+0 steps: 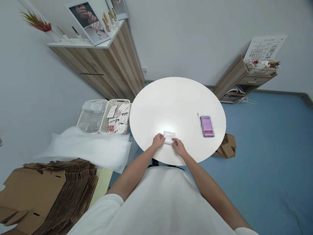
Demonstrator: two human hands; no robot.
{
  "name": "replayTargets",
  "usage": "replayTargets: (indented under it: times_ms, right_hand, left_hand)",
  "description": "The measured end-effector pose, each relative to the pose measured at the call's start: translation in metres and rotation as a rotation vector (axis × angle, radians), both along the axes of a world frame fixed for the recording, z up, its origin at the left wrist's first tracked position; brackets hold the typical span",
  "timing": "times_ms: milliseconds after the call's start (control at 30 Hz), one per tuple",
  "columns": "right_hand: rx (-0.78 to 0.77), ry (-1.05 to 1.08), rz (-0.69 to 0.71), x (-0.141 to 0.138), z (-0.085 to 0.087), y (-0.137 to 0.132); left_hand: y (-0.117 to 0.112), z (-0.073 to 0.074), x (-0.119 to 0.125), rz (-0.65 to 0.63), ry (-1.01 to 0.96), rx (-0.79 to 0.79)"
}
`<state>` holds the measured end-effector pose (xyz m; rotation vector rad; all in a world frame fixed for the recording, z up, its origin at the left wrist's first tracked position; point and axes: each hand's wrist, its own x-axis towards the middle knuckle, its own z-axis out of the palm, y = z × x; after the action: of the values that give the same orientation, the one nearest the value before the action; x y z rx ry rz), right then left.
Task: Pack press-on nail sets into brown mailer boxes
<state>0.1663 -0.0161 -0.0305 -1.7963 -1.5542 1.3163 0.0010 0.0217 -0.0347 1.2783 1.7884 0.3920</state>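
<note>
A small white packet [169, 137], which looks wrapped in thin foam sheet, lies near the front edge of the round white table [176, 98]. My left hand [158, 141] grips its left edge with curled fingers. On the other side, my right hand [179, 147] has its fingers closed at the packet's right edge. What the wrapping contains is hidden. To the right on the same table rests a phone with a purple, blurred-out screen [207, 126], and a tiny dark item [198, 115] lies beside it.
Left of the table stand a white basket of printed cards [117, 116] and a basket of clear plastic cases [91, 119]. Closer in are white foam sheets [90, 143] and a stack of flat cardboard boxes [61, 195]. A cardboard box [227, 146] sits on the floor at right.
</note>
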Motion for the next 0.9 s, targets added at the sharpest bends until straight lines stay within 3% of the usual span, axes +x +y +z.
replayTargets:
  times_ms: [133,267,533,700,900]
  right_hand:
    - [-0.156,0.193,-0.053,0.005,0.005,0.003]
    - [-0.233,0.231,-0.085,0.004,0.012,0.002]
    - [-0.230,0.142,-0.048,0.008,0.013,0.006]
    - [-0.224,0.137,-0.028,0.007,0.010,0.010]
    - [-0.171,0.091,-0.013,-0.032,0.015,0.028]
  left_hand:
    - [-0.004,0.004,0.001,0.032,0.018,-0.013]
    - [-0.010,0.009,0.001,0.043,0.099,-0.059]
    - [-0.026,0.005,-0.002,0.127,0.043,0.023]
    - [-0.031,0.004,-0.003,0.023,0.010,0.179]
    - [-0.019,0.004,-0.036,0.066,-0.087,0.258]
